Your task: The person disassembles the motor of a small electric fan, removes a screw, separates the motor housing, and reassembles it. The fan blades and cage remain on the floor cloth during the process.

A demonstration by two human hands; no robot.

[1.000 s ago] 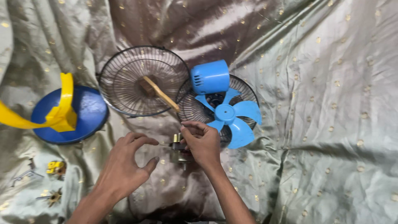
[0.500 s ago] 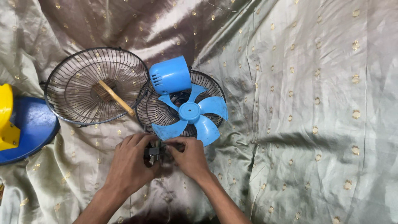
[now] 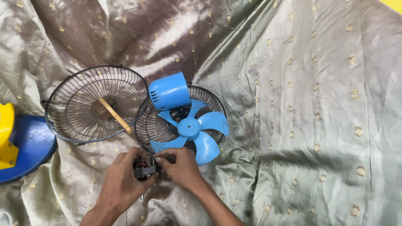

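My left hand [image 3: 122, 178] and my right hand [image 3: 181, 168] together grip a small dark fan motor [image 3: 144, 168] with a metal shaft, held just above the cloth. Right behind the hands lies a blue fan blade [image 3: 191, 129] on a black wire guard [image 3: 155, 125]. A blue motor cover [image 3: 169, 91] rests on that guard's far edge. To the left sits a second wire guard [image 3: 79, 104] with a wooden-handled brush [image 3: 112, 112] lying inside it.
A blue round fan base [image 3: 29, 146] with a yellow part [image 3: 6, 138] sits at the left edge. Shiny grey-green cloth [image 3: 314, 104] with gold dots, wrinkled in folds, covers the whole surface.
The view has shifted so everything sits further left and lower. My hands came together from apart and now both hold the motor close to the blue blade.
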